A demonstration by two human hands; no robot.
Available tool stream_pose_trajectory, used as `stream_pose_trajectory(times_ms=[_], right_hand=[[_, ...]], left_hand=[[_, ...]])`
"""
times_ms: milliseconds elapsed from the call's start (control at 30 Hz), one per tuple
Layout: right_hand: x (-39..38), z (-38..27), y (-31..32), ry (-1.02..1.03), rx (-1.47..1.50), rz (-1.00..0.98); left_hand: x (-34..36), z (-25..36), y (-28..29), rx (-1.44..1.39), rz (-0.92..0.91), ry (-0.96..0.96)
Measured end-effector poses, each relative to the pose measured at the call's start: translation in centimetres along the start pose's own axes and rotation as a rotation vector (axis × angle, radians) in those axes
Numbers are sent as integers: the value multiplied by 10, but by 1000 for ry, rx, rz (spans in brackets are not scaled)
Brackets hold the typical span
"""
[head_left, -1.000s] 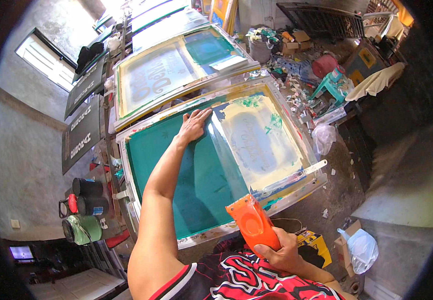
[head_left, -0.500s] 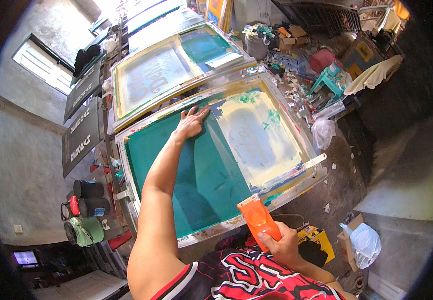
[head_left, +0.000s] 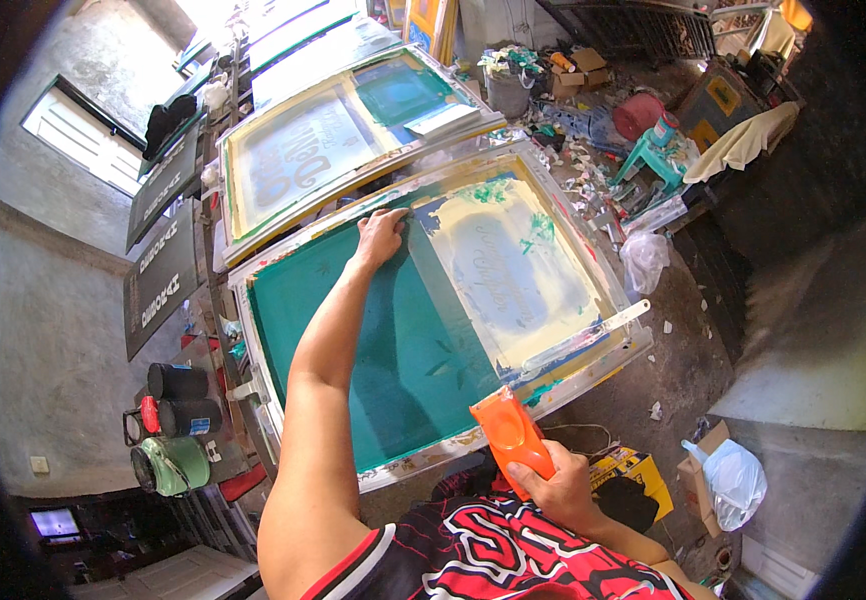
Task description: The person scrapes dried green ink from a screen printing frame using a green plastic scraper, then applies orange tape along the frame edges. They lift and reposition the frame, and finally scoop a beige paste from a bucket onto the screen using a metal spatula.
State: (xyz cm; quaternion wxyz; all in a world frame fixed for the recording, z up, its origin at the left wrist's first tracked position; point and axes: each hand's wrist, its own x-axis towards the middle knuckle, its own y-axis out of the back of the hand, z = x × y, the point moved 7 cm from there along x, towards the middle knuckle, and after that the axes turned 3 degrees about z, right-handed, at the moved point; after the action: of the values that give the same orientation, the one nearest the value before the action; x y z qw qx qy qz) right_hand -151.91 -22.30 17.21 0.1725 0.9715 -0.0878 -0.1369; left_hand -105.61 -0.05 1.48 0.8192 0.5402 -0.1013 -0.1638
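A wooden-framed printing screen [head_left: 278, 285] lies before me, its left half green and its right half a cream panel [head_left: 561, 255] with bluish-grey patches. A clear strip [head_left: 453, 315] runs along the border between the two halves. At the far end of this strip rests my left hand [head_left: 383, 235], its fingers curled in and pressed together; what they pinch, if anything, is hidden. My right hand [head_left: 558, 488] is closed around an orange plastic handheld tool [head_left: 513, 435] with a pale flat end, held above the screen's near edge.
Behind it lies another framed screen [head_left: 293, 150] with lettering. A flat bar [head_left: 593, 335] lies across the right edge. Dark printed panels [head_left: 163, 280] and canisters [head_left: 188, 465] are on the left. On the right are a turquoise stool [head_left: 653, 155], scraps, a clear bag [head_left: 643, 262] and a blue bag [head_left: 733, 485].
The fingers of my left hand, spread on the screen before, are now drawn in at the strip's far end. My right hand keeps the orange tool in nearly the same place.
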Motion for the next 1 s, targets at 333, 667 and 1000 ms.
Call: stream_pose_trajectory(times_ms=[333,667,1000], right_hand=[[2,18,-4,-54,-14,13],[11,37,-12,-168,8,-5],[-7,-13,-3,178,-131,-35]], left_hand=[[-16,8,-7,228,-34,-172],[-25,7,-9,292,-153,-179],[11,-13,6,-68,110,14]])
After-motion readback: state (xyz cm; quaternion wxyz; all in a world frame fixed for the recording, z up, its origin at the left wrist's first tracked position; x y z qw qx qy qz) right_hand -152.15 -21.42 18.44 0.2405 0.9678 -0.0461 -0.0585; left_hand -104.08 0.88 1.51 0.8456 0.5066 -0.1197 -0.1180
